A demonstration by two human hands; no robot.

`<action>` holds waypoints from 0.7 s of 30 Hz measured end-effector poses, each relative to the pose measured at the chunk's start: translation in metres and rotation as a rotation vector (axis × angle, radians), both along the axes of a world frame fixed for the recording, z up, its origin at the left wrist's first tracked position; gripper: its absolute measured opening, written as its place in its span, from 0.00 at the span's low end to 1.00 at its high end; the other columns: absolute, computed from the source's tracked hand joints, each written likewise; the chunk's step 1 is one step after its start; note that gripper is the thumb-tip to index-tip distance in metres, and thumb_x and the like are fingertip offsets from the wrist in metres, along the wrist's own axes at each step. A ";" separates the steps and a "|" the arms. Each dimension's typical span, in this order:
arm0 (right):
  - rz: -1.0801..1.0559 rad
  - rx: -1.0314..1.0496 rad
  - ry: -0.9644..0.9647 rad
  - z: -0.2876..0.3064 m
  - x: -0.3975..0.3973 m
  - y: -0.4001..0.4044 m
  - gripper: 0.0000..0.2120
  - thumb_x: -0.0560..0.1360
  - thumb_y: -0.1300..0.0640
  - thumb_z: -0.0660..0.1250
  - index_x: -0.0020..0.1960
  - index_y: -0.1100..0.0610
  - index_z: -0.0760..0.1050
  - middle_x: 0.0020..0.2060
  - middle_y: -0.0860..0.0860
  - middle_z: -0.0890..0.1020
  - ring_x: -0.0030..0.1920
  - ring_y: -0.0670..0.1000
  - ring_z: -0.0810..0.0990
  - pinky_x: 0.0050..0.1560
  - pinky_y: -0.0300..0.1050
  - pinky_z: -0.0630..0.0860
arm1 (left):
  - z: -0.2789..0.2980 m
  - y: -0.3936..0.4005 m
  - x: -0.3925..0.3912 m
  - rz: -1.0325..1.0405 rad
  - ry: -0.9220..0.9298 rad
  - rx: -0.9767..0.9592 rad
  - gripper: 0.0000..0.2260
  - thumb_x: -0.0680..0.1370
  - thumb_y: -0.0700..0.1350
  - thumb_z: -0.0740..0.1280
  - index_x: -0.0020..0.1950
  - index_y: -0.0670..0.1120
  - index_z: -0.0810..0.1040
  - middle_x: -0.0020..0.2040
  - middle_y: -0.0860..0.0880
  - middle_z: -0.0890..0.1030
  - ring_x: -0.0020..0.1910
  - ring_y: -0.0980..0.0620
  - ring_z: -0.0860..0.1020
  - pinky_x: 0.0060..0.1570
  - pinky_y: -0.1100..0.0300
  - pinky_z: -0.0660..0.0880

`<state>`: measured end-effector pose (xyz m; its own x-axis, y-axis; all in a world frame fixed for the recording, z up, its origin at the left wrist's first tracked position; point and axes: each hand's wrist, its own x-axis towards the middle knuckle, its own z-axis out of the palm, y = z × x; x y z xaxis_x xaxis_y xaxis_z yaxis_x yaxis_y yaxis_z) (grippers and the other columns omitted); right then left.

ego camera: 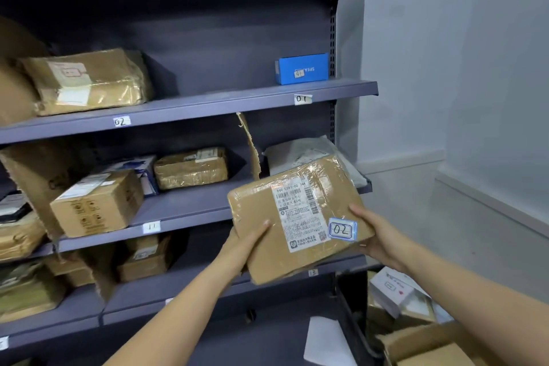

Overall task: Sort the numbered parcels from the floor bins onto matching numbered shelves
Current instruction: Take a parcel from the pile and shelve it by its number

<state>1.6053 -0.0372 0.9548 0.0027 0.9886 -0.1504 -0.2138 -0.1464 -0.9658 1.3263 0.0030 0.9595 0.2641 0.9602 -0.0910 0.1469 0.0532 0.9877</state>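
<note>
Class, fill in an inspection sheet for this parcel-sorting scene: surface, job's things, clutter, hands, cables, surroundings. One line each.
Surface: grey shelf unit, edge tags 02, 01 and 11.
Job's things: taped brown parcel labelled 02, held in front of the shelves; floor bin with more parcels.
Clutter: torn cardboard divider; blue box above tag 01.
Hands: left hand and right hand each have a grip on the parcel's sides.
Cables: nothing seen.
Surroundings: pale wall to the right.

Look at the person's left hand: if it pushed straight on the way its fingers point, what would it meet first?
The left hand points up-right; its fingers already grip the flat brown taped cardboard parcel marked 02. Depth beyond is unclear.
</note>
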 end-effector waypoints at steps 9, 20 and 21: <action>0.011 -0.039 -0.044 0.003 -0.019 0.015 0.24 0.72 0.40 0.64 0.59 0.56 0.78 0.51 0.56 0.85 0.50 0.58 0.85 0.54 0.53 0.79 | 0.003 0.002 -0.017 0.037 0.078 0.014 0.34 0.65 0.66 0.74 0.67 0.54 0.70 0.57 0.54 0.82 0.54 0.55 0.81 0.50 0.60 0.77; 0.152 -0.068 -0.011 -0.021 -0.067 0.041 0.30 0.68 0.40 0.68 0.63 0.57 0.76 0.52 0.58 0.85 0.53 0.61 0.84 0.62 0.61 0.74 | -0.007 -0.023 -0.066 0.198 0.072 -0.059 0.24 0.72 0.57 0.71 0.66 0.54 0.71 0.56 0.56 0.82 0.53 0.59 0.81 0.47 0.65 0.76; 0.165 -0.062 -0.019 -0.019 -0.071 0.045 0.31 0.67 0.40 0.69 0.64 0.58 0.75 0.52 0.58 0.85 0.52 0.61 0.84 0.63 0.61 0.74 | -0.004 -0.025 -0.070 0.220 0.072 -0.063 0.27 0.70 0.59 0.72 0.66 0.54 0.70 0.56 0.56 0.82 0.53 0.58 0.81 0.48 0.64 0.76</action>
<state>1.5339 0.0083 0.9355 -0.1559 0.9647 -0.2122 -0.1640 -0.2371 -0.9575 1.2559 -0.0215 0.9554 0.0400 0.9857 -0.1639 0.1950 0.1532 0.9688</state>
